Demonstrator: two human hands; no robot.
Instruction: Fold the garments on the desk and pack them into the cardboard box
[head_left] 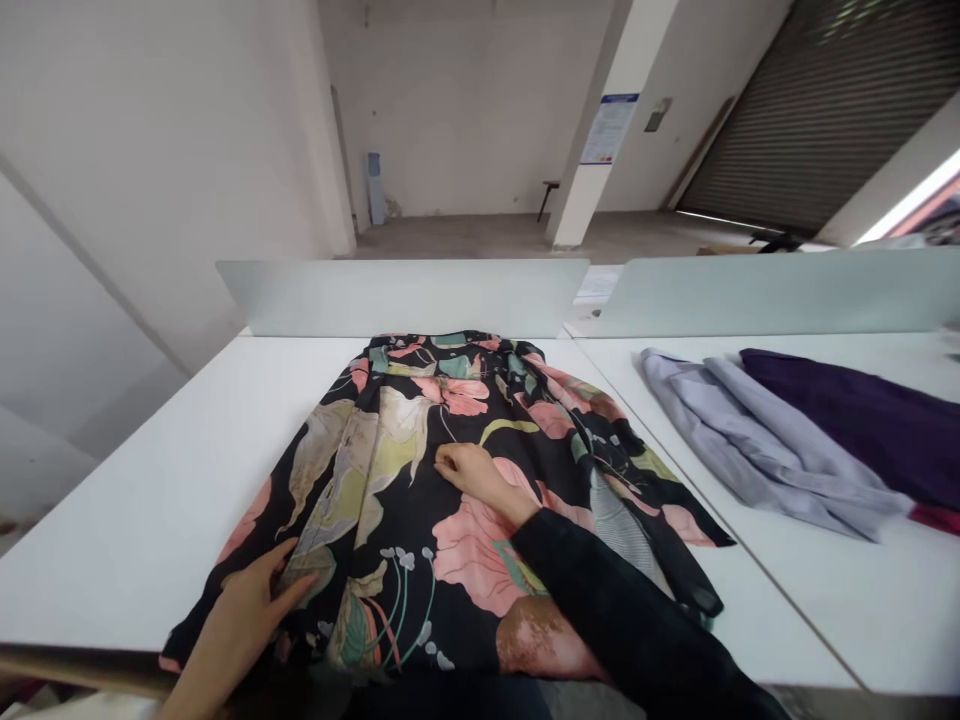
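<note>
Head view: the floral shirt [409, 440] spreads from the back edge of the tabletop [150, 490] to its front edge. Near that front edge, the left hand [253, 598] rests, fingers parted; mid-shirt, the right hand [480, 478] curls inward, any pinch unclear.

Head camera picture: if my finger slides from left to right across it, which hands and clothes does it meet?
Left hand → right hand → grey cloth → dark purple cloth. The flowery garment overlaps both hands, so it's left out.
</note>
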